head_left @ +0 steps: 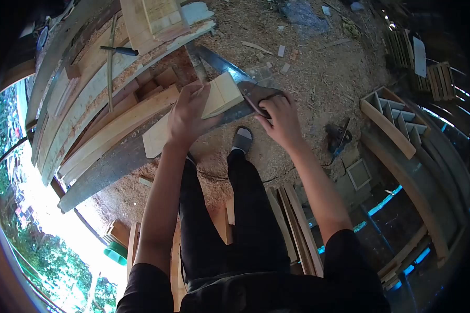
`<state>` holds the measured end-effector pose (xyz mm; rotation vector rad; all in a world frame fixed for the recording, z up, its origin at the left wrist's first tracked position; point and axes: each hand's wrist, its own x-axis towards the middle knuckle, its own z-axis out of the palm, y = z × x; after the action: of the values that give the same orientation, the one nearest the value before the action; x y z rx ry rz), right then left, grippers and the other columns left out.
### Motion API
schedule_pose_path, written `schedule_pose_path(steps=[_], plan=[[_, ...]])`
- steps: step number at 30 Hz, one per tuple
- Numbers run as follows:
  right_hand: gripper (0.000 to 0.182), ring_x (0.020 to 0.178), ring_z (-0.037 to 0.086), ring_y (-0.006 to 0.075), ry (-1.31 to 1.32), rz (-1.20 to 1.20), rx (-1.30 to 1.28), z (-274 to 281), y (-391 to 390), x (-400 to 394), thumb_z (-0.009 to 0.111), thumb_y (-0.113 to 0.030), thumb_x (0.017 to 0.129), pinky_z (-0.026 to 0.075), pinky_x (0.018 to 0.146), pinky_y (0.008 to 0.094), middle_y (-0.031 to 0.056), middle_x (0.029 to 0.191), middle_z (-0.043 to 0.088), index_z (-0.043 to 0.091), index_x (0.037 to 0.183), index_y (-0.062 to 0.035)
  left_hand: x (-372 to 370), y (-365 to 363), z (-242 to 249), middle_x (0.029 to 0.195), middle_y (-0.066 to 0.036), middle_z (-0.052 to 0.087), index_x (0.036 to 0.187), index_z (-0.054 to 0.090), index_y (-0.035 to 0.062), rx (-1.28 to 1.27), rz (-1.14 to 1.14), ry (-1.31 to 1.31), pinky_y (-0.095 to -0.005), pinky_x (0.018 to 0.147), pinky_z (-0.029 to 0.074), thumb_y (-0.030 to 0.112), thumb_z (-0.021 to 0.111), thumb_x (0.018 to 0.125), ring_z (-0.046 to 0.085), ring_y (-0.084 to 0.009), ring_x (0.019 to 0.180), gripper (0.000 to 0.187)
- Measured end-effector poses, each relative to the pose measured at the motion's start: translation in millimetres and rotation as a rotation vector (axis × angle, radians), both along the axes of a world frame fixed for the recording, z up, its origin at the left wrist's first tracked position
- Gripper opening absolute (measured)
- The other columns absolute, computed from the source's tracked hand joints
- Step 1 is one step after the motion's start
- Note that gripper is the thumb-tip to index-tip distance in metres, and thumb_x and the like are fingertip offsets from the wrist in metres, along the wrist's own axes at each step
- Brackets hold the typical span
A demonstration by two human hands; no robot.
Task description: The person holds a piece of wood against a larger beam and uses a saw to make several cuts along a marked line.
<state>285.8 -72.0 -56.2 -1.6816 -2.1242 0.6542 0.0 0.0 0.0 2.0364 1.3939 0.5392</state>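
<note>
A pale wooden board (222, 94) lies at a slant over the edge of the workbench, its far end near the middle of the view. My left hand (187, 117) rests on the board with its fingers closed round its edge. To the right, my right hand (281, 117) is wrapped round the dark handle of a handsaw (220, 61). The saw's shiny blade stretches up and left, behind the end of the board. Whether its teeth touch the wood cannot be made out.
Long planks (115, 138) and a dark tool (120, 50) lie on the bench at left. Wood shavings and offcuts cover the floor (297, 78). A power tool (338, 136) sits on the floor at right, near a divided wooden box (386, 122).
</note>
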Motion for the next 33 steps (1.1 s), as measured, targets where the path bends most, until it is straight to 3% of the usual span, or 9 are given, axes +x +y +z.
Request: schedule_pose_path(steps=[2,9,14,21,24,26,27,29,33], plan=[[0.032,0.11,0.064,0.0314,-0.019,0.0,0.054,0,-1,-10,0.085,-0.021,0.088,0.036,0.12,0.0574,0.0088,0.108,0.065,0.066,0.113,-0.0139,5,4,-5,0.132,-0.014,0.067,0.139,0.071,0.0083,-0.02,0.041,0.027,-0.0413,0.097,0.06,0.02,0.093,0.07,0.072,-0.0331,0.119,0.074],[0.03,0.106,0.064,0.0315,0.1,-0.152,0.2,15,-3,-20,0.084,-0.017,0.088,0.043,0.113,0.0561,0.0088,0.105,0.064,0.067,0.113,-0.0123,30,-4,-12,0.127,-0.016,0.068,0.137,0.073,0.0063,-0.024,0.067,0.042,-0.0423,0.092,0.061,0.017,0.091,0.069,0.073,-0.033,0.11,0.071],[0.032,0.103,0.065,0.0277,0.272,-0.048,0.36,38,12,-35,0.084,-0.01,0.085,0.046,0.101,0.0503,0.0044,0.104,0.065,0.071,0.113,-0.0158,38,-6,-20,0.121,-0.015,0.068,0.135,0.074,0.0065,-0.039,0.005,0.091,-0.0422,0.086,0.062,0.024,0.096,0.068,0.074,-0.0317,0.105,0.073],[0.026,0.1,0.066,0.0262,0.223,0.013,0.367,31,22,-37,0.082,-0.009,0.083,0.045,0.099,0.0471,0.0029,0.1,0.067,0.071,0.106,-0.0147,39,-9,-17,0.12,-0.014,0.068,0.133,0.075,0.0068,-0.004,-0.004,0.083,-0.042,0.084,0.062,0.03,0.099,0.066,0.074,-0.0301,0.103,0.075],[0.016,0.096,0.066,0.0267,0.399,-0.058,0.335,38,24,-39,0.08,-0.009,0.087,0.046,0.096,0.0453,0.0041,0.094,0.068,0.069,0.098,-0.0115,34,-7,-18,0.122,-0.015,0.068,0.133,0.075,0.0068,-0.057,0.029,0.088,-0.0416,0.086,0.062,0.027,0.097,0.068,0.074,-0.0305,0.104,0.072],[0.015,0.094,0.065,0.0293,0.625,-0.297,0.298,40,19,-36,0.08,-0.01,0.089,0.046,0.094,0.0447,0.0055,0.09,0.067,0.065,0.092,-0.0096,26,-6,-17,0.123,-0.016,0.068,0.134,0.074,0.0058,-0.107,0.054,0.106,-0.0417,0.089,0.061,0.021,0.094,0.069,0.074,-0.0309,0.106,0.07],[0.015,0.094,0.065,0.0293,0.623,-0.296,0.296,39,18,-29,0.08,-0.01,0.089,0.046,0.094,0.0447,0.0055,0.09,0.067,0.065,0.092,-0.0096,23,-7,-18,0.123,-0.016,0.068,0.134,0.074,0.0058,-0.109,0.056,0.104,-0.0417,0.089,0.061,0.021,0.094,0.069,0.074,-0.0309,0.106,0.07],[0.02,0.094,0.064,0.0313,0.356,-0.202,0.288,36,15,-8,0.083,-0.016,0.088,0.046,0.093,0.0465,0.007,0.092,0.067,0.065,0.091,-0.0091,17,-7,-21,0.118,-0.013,0.066,0.137,0.073,0.0092,-0.062,0.044,0.062,-0.0431,0.088,0.059,0.021,0.092,0.067,0.072,-0.0305,0.1,0.073],[0.028,0.102,0.064,0.0316,0.265,-0.09,0.251,29,4,3,0.088,-0.02,0.084,0.045,0.096,0.0483,0.0086,0.104,0.068,0.066,0.098,-0.0098,10,-6,-25,0.117,-0.013,0.066,0.137,0.073,0.0097,-0.045,0.041,0.024,-0.0431,0.088,0.059,0.022,0.092,0.068,0.072,-0.0303,0.1,0.073]])
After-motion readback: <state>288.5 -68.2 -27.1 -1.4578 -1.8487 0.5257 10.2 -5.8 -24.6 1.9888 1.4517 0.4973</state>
